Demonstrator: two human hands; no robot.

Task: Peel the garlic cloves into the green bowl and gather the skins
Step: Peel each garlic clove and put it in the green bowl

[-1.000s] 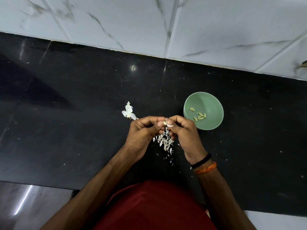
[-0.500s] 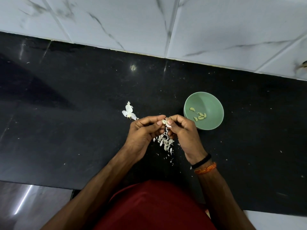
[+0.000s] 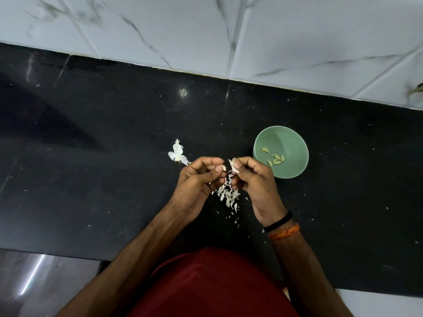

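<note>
- Over the black stone counter (image 3: 96,170), polished and speckled with pale flecks, the person's two hands meet just in front of their dark red shirt (image 3: 212,284).
- The left hand (image 3: 196,179) has its fingers curled, and thumb and forefinger pinch a garlic clove (image 3: 223,167): small, pale cream, smooth and slightly glossy, with only its rounded end showing past the fingertips. That end points right, toward the other hand; I cannot tell how its long axis lies, since the fingers cover the rest.
- The right hand (image 3: 254,181) is curled too, its thumb and fingertips gripping a loose skin (image 3: 233,167), thin, papery, white and ragged at the edge, standing up from the thumb just beside the clove.
- Beneath and between the hands lies a pile of skins (image 3: 227,194) on the counter: dry, flaky slivers, mostly narrow, scattered in a streak running toward the person.
- The green bowl (image 3: 295,156) sits on the counter just right of the right hand, round, matte and pale green. Inside lie peeled cloves (image 3: 275,159), small yellowish crescents, most bunched together and one apart to the left.
- Left of the left hand rests a garlic husk (image 3: 177,154), white, petal-like flaps spread around a small brownish root.
- The right wrist carries a black band (image 3: 278,221) and an orange thread (image 3: 285,232).
- Behind the counter rises a white marble-look tiled wall (image 3: 206,30), grey-veined and smooth.
</note>
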